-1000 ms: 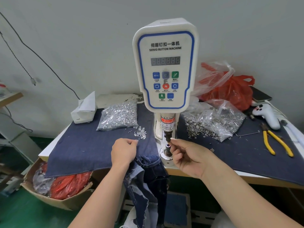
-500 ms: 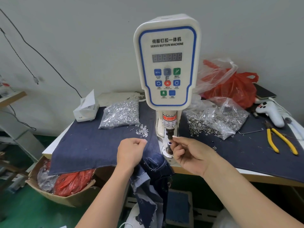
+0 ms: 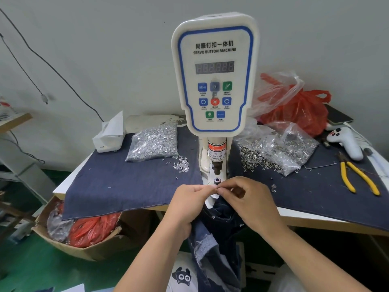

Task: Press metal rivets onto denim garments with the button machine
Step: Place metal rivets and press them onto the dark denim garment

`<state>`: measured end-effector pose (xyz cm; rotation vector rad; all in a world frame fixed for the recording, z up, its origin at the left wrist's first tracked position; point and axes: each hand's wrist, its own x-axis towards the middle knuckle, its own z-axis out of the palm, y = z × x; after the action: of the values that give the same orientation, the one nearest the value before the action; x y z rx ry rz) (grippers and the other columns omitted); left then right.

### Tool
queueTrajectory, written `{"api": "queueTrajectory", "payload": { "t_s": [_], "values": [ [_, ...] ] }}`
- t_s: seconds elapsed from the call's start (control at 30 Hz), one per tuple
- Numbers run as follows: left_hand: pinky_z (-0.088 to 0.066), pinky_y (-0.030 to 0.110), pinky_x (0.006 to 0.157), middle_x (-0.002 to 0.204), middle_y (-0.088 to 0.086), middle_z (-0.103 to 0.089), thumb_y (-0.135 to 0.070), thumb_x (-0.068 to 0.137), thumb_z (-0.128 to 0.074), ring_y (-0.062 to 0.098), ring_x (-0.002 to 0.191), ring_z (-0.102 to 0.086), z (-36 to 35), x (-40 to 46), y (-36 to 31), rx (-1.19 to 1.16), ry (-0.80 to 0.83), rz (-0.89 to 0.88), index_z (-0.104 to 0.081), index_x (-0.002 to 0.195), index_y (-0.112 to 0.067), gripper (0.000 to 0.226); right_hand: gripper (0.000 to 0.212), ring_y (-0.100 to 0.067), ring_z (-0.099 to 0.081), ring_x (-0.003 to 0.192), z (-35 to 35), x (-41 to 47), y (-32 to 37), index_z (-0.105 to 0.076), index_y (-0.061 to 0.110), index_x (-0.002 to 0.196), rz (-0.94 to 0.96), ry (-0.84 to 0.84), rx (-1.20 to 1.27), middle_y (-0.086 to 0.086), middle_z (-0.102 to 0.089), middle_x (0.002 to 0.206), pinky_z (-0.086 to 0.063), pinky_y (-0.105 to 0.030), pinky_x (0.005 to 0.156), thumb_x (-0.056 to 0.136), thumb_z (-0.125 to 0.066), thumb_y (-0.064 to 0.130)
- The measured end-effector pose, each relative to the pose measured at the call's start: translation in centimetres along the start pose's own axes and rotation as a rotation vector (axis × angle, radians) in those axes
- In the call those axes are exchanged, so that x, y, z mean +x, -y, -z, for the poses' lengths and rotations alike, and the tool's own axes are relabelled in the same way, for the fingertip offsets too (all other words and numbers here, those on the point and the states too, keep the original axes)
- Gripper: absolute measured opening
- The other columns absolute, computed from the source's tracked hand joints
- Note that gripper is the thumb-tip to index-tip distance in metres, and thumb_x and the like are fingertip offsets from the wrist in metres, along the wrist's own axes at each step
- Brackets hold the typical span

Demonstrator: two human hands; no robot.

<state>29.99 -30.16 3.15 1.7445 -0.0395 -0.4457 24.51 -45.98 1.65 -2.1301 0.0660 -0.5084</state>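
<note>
The white servo button machine (image 3: 214, 72) stands at the table's middle, its punch (image 3: 216, 168) above the lower die (image 3: 216, 180). A dark denim garment (image 3: 216, 232) hangs over the table's front edge below the die. My left hand (image 3: 189, 199) and my right hand (image 3: 246, 197) meet fingertip to fingertip just in front of the die, pinching something small between them; what it is stays hidden by the fingers. A bag of silver rivets (image 3: 153, 144) lies left of the machine, with loose rivets (image 3: 182, 164) beside it.
A bag of ring-shaped rivet caps (image 3: 275, 152) lies right of the machine, yellow pliers (image 3: 357, 178) and a white handheld controller (image 3: 347, 142) further right. A red plastic bag (image 3: 299, 110) sits behind. A tissue box (image 3: 109, 135) stands back left. A cardboard box (image 3: 84, 234) sits on the floor.
My right hand came down from the punch to the front of the die. My left hand moved right to meet it, and the fingertips now touch.
</note>
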Motion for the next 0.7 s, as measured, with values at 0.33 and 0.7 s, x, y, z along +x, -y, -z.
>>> {"api": "queueTrajectory", "payload": {
  "t_s": [0.33,0.7],
  "values": [
    [-0.059,0.043,0.097,0.093,0.006,-0.08,-0.031,0.087,-0.082,0.025,0.096,-0.072,0.5,-0.3,-0.3,-0.159,0.067,0.111,-0.087,0.09,-0.019,0.014,0.004,0.002,-0.065,0.069,0.1,1.6,0.0,-0.076,0.031,0.088,-0.058,0.061,0.008,0.032,-0.068,0.076,-0.045,-0.01,0.068,0.092,-0.075,0.03],
    [-0.043,0.028,0.059,0.059,-0.001,-0.047,-0.017,0.092,-0.058,0.018,0.05,-0.047,2.0,-0.8,0.1,-0.232,0.05,0.218,-0.079,0.075,-0.023,0.028,0.008,0.021,-0.057,0.074,0.2,4.1,-0.1,-0.07,0.032,0.087,0.002,0.101,-0.22,0.027,-0.061,0.071,-0.037,0.0,0.065,0.095,-0.072,0.03]
  ]
}}
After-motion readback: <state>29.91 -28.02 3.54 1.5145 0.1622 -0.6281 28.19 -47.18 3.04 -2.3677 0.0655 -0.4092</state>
